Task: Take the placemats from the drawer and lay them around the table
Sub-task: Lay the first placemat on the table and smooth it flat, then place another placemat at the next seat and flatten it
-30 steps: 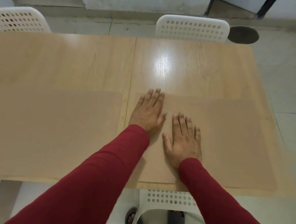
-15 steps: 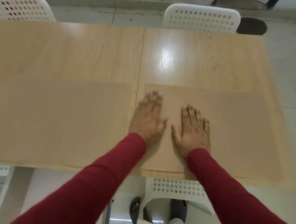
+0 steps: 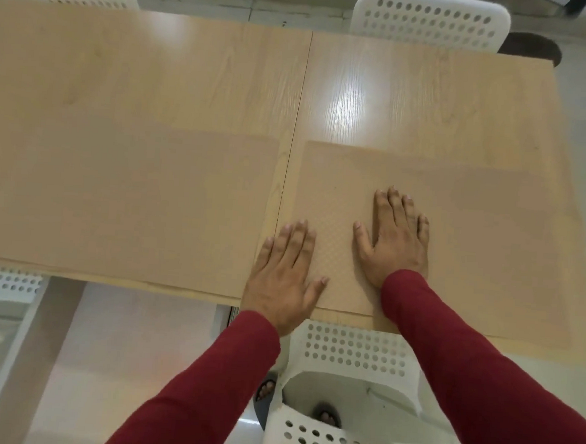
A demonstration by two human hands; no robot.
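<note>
Placemat point(image 3: 455, 231) lies flat, long axis left-right.

Bright, even indoor light; a white glare patch sits on the table point(image 3: 352, 103). Shadows are faint. Wide-angle bending curves the edges, with soft blur toward the corners.

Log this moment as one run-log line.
left hand: flat on right placemat edge | right hand: flat on it | left placemat: laid
</note>
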